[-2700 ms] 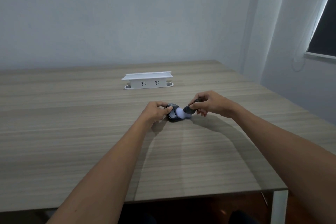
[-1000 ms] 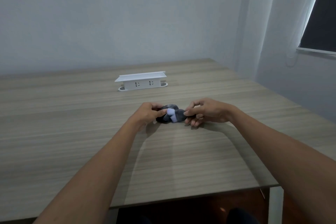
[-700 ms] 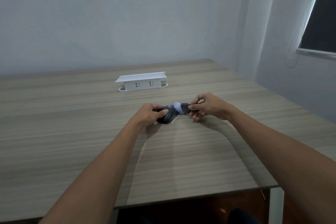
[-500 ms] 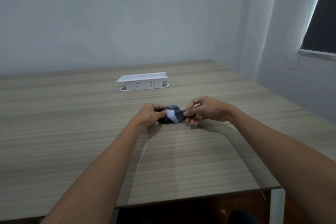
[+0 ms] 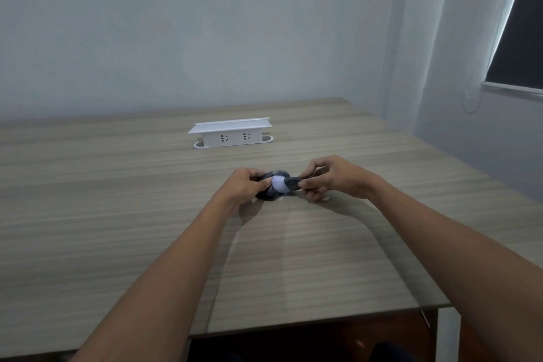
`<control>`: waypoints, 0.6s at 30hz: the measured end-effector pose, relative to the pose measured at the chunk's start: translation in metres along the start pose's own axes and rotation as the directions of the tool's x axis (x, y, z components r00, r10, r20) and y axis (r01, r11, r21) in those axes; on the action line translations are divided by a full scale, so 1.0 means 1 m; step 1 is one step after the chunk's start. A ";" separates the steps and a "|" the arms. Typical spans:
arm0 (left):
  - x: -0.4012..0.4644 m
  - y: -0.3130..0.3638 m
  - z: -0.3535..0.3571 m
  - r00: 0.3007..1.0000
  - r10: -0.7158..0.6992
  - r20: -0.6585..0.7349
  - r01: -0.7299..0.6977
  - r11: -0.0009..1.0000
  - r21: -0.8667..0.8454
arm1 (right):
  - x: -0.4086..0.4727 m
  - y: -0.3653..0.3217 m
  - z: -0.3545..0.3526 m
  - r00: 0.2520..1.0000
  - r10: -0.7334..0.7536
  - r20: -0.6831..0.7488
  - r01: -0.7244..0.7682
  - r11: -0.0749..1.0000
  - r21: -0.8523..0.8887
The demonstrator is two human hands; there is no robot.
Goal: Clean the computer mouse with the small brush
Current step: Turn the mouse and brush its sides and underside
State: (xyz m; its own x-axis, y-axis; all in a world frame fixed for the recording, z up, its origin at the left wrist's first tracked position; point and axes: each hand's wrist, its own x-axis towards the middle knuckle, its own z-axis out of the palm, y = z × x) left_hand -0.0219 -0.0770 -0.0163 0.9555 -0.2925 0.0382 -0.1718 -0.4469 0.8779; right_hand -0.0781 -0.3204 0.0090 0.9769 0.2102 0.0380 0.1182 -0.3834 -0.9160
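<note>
Left hand [image 5: 245, 186]: we pinch the mouse [image 5: 271, 189] firmly against the bench [image 5: 117, 214].
Mouse: mid-bench, between both hands.
Brush [image 5: 281, 184]: pale head on the mouse; we keep strokes light.
Right hand [image 5: 329, 178]: pinching the brush handle.

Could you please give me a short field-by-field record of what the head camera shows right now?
surface: wooden table
mouse: dark mouse, resting on the table
left hand: left hand steadies the mouse
right hand: right hand pinches the brush handle
brush: brush, its pale bristles on top of the mouse
other item: white power strip farther back, apart from the hands
stage: brushing under way
</note>
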 end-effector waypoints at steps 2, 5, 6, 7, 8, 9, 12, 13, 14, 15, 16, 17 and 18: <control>0.000 -0.001 -0.001 1.000 -0.007 0.001 0.007 1.000 -0.003 | 0.004 0.002 -0.001 0.996 -0.042 -0.077 0.037 0.997 -0.069; 0.003 -0.001 -0.001 1.000 -0.017 -0.001 0.017 1.000 -0.011 | 0.008 0.004 0.000 0.987 -0.077 -0.141 0.055 0.987 -0.151; 0.004 -0.001 0.000 1.000 -0.019 -0.001 0.019 1.000 -0.015 | 0.009 0.004 0.000 0.986 -0.085 -0.143 0.062 0.985 -0.162; 0.004 -0.001 0.000 1.000 -0.021 -0.002 0.021 1.000 -0.019 | 0.008 0.004 0.000 0.987 -0.091 -0.130 0.069 0.984 -0.164; 0.004 -0.001 0.000 1.000 -0.025 -0.004 0.024 0.999 -0.022 | 0.008 0.004 0.001 0.990 -0.092 -0.102 0.075 0.984 -0.160; 0.005 -0.001 0.000 1.000 -0.027 -0.008 0.027 0.999 -0.022 | 0.006 0.003 0.002 0.994 -0.087 -0.065 0.077 0.986 -0.149; 0.006 -0.003 -0.001 1.000 -0.019 -0.004 0.019 1.000 -0.018 | 0.005 0.001 0.003 0.997 -0.071 -0.006 0.069 0.988 -0.140; 0.006 -0.003 -0.001 1.000 -0.015 -0.002 0.015 1.000 -0.017 | 0.006 0.001 0.002 0.997 -0.073 -0.026 0.068 0.985 -0.156; 0.006 -0.003 -0.001 1.000 -0.015 -0.003 0.015 1.000 -0.016 | 0.008 0.001 0.000 0.995 -0.078 -0.066 0.065 0.982 -0.178; 0.006 -0.002 -0.001 1.000 -0.017 -0.004 0.017 1.000 -0.015 | 0.010 0.002 -0.001 0.989 -0.086 -0.118 0.061 0.977 -0.203; 0.006 -0.002 -0.001 1.000 -0.021 -0.003 0.021 1.000 -0.015 | 0.012 0.004 -0.003 0.981 -0.092 -0.171 0.051 0.972 -0.230; 0.006 -0.002 -0.002 1.000 -0.023 -0.004 0.023 1.000 -0.014 | 0.013 0.005 -0.003 0.973 -0.093 -0.213 0.037 0.967 -0.251; 0.006 -0.003 -0.002 1.000 -0.025 -0.003 0.025 1.000 -0.012 | 0.015 0.007 -0.003 0.966 -0.088 -0.242 0.022 0.965 -0.261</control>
State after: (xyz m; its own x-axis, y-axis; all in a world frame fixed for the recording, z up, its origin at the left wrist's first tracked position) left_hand -0.0152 -0.0759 -0.0174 0.9601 -0.2790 0.0176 -0.1452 -0.4438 0.8843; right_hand -0.0624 -0.3229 0.0044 0.9767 0.0193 0.2138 0.1823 -0.6004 -0.7786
